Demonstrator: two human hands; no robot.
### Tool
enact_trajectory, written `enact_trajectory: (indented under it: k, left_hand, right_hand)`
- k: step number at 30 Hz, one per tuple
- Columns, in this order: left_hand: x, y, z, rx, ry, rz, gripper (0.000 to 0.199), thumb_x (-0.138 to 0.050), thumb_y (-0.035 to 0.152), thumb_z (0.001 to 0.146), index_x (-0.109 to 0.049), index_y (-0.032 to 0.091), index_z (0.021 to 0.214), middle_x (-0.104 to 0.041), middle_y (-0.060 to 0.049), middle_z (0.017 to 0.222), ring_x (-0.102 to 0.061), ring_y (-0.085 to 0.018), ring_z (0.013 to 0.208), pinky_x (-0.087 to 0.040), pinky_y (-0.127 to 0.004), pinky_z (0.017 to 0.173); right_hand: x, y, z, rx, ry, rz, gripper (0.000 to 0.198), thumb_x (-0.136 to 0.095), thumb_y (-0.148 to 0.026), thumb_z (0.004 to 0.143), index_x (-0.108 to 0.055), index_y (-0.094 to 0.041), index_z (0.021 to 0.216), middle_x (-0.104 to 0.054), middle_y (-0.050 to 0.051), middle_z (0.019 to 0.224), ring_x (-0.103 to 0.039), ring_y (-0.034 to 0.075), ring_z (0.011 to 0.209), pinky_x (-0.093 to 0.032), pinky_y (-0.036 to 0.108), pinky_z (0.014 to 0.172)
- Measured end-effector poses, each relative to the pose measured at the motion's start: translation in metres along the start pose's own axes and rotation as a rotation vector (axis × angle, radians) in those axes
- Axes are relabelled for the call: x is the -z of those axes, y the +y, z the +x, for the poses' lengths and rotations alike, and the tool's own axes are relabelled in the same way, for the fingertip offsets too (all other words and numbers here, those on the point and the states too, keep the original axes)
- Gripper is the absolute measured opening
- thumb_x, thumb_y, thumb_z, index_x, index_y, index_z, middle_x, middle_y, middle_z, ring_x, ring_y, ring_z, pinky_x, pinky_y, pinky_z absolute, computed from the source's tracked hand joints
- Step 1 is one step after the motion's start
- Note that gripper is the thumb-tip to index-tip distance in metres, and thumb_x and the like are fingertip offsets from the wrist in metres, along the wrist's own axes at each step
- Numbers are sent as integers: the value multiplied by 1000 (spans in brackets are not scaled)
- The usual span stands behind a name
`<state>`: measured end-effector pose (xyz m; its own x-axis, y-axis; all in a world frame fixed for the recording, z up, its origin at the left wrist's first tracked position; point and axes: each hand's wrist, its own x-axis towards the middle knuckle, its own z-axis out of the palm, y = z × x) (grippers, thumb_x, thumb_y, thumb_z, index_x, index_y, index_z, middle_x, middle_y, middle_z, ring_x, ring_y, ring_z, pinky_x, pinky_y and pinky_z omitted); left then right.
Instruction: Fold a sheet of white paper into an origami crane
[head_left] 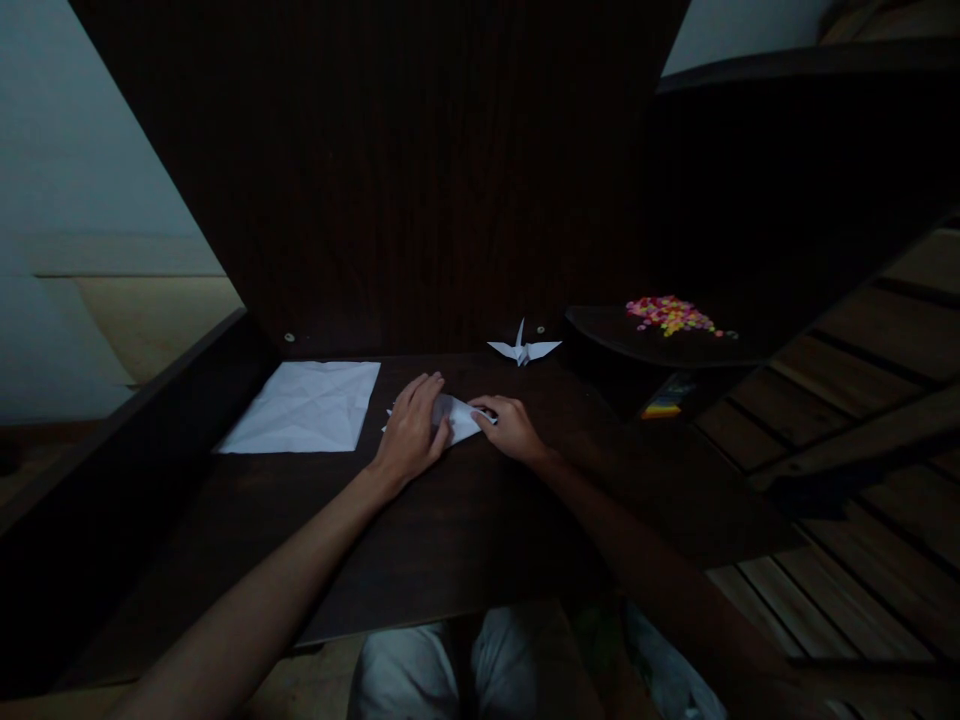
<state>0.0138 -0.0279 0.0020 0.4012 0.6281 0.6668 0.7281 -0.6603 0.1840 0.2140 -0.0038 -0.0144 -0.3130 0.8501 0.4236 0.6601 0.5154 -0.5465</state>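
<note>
Under my hands, on the dark wooden desk, lies a piece of folded white paper with a pointed right end. My left hand lies over its left part, fingers stretched out and pressing it down, thumb near the paper's middle. At the right end, my right hand pinches the edge between thumb and fingers. Small paper tips stick out left of my left hand; the rest there is hidden. Behind my right hand stands a folded paper crane with spread wings. A creased square paper sheet lies flat to the left.
A dark desk back panel rises behind. On a rounded shelf at the right sits a pile of small colourful pieces. Below it is a small item with a yellow-orange edge. A raised side board borders the left.
</note>
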Motion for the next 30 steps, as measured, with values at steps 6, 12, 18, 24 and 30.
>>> enact_trajectory:
  k: [6,12,18,24,30]
  left_hand:
    - [-2,-6,-1,82,-114,94,47,-45,20,84,-40,11,130,-53,-18,128,-46,-31,122,-39,-51,102]
    - [-2,-11,-1,24,-184,188,40,-47,10,77,-52,12,117,-60,-16,120,-55,-28,113,-33,-51,107]
    - [2,-13,0,24,-249,214,48,-47,2,68,-54,10,114,-63,-16,116,-58,-27,108,-34,-50,107]
    - [4,-16,-2,29,-298,239,40,-48,1,69,-57,14,106,-68,-11,106,-64,-23,97,-39,-42,104]
    - [11,-11,1,143,-453,282,34,-46,2,79,-59,18,106,-68,-10,101,-66,-24,90,-54,-32,74]
  right_hand:
    - [-1,-1,-1,67,-26,-145,21,-51,-17,87,-68,-20,100,-70,7,98,-61,20,92,-45,32,86]
    - [2,-3,-2,94,-67,-314,21,-48,-21,90,-67,-20,100,-69,7,96,-59,20,90,-44,31,82]
    - [9,-4,-1,105,-108,-342,19,-50,-23,91,-68,-19,96,-68,7,92,-59,19,86,-42,30,79]
    - [11,-5,-2,121,-140,-375,20,-48,-22,92,-67,-18,95,-67,8,91,-58,19,86,-42,30,79]
    - [13,-7,-2,145,-168,-434,22,-45,-22,93,-67,-17,96,-66,8,89,-57,18,85,-41,29,79]
